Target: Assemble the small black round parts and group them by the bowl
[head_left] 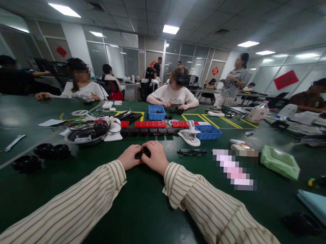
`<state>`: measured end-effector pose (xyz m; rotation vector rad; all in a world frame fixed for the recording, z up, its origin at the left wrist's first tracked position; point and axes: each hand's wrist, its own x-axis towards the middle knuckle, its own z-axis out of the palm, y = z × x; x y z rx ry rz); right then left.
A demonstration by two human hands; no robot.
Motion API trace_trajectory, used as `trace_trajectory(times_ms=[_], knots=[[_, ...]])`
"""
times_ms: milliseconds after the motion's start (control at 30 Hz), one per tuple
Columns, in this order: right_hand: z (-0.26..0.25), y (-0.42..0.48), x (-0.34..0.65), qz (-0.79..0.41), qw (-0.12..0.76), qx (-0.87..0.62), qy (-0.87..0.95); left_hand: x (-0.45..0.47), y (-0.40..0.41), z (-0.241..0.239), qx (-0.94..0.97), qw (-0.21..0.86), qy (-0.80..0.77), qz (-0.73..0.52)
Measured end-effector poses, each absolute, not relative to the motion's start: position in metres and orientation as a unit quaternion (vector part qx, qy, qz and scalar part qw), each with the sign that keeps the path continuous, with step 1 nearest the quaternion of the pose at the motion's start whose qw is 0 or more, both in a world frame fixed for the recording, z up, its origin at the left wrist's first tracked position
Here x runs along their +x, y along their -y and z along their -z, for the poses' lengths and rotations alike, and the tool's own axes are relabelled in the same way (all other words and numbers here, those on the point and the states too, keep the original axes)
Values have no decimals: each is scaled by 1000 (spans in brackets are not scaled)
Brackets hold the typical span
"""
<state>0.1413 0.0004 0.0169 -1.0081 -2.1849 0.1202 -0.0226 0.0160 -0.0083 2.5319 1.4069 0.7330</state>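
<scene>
Both my hands meet over the green table, holding one small black object between them. Its kind cannot be made out, as fingers cover most of it. My left hand grips it from the left side. My right hand has its fingers curled over the top and right of it. Just beyond lies a row of red socket modules with black socket modules in front. A white clip stands behind my right hand, and glasses lie to its right.
To the left are a metal bowl of black parts, a white clip stand, black round parts and a wrench. Blue bins stand farther back. Rightward lie a green tissue pack and a blue folder. Someone sits opposite.
</scene>
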Motion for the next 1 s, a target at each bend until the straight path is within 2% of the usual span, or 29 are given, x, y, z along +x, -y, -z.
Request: trace_trajectory(times_ms=[167,667,1000], knots=[[-18,2,141,-63,367,-345,862,-22,-17,10,840,80,-481,-239],[-15,-1,140,-12,363,-492,791,-19,-12,2,835,96,-483,-246],[-19,3,142,-53,372,-375,847,-23,-16,7,849,87,-464,-237]])
